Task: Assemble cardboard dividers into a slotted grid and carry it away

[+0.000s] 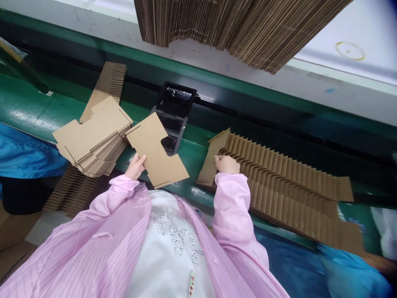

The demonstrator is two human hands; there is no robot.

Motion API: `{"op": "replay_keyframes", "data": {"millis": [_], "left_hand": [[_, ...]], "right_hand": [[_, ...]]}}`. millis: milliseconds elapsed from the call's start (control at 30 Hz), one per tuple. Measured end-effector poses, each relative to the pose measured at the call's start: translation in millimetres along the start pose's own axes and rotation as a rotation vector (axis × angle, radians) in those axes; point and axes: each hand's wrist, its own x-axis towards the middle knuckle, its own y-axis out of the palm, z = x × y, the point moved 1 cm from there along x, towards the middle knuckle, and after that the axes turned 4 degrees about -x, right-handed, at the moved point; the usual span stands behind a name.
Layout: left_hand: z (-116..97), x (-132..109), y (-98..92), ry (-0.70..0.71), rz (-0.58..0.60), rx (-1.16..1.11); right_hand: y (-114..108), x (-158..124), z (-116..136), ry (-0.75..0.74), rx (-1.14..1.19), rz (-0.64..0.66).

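My left hand [135,166] pinches a flat, notched cardboard piece [155,151] by its near left edge, thumb on top. The piece is tilted above the green surface. To its left lies a fanned pile of like cardboard pieces [96,128]. My right hand [227,164] is closed at the left end of a long row of overlapping cardboard pieces [279,178]. Its curled fingers grip the edge of the end cardboard piece [214,155]; the fingertips are partly hidden.
A black tray with compartments [173,111] stands on the green conveyor [192,157]. Behind the left pile is another cardboard stack [105,85]; more cardboard [74,190] sits below it. A thick cardboard bundle [229,29] rests on the white ledge. Blue-clothed people are at both sides.
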Motion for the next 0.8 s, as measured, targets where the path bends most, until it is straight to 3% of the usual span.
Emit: {"op": "replay_keyframes", "data": {"millis": [300,400,467,533,600,700,767,800], "left_hand": [[2.7,10.8,-2.5,-0.001,-0.066,-0.015],[5.5,16.2,-3.3,0.004,-0.104,0.076],[-1.0,14.7,1.6,0.032,-0.03,0.215],[-21.5,9.5,9.0,0.161,0.095,0.365],[-58.9,1.9,13.2,0.481,0.123,0.549],[-133.1,-9.2,5.6,1.102,-0.192,0.845],[-176.4,-10.7,-5.5,1.32,-0.312,0.929],[-192.0,-8.5,-11.2,1.275,-0.375,1.091]], "right_hand": [[11.7,22.7,-2.9,-0.029,0.0,0.036],[18.2,11.7,-2.2,-0.036,0.022,-0.048],[30.5,-1.6,-3.9,-0.057,0.095,-0.177],[48.2,-16.8,-9.7,-0.105,0.243,-0.369],[66.9,-33.2,-19.0,-0.23,0.352,-0.662],[90.9,-59.8,-32.8,-0.512,0.303,-1.058],[103.7,-74.6,-39.1,-0.577,0.271,-1.107],[109.5,-80.2,-41.0,-0.568,0.28,-1.087]]}}
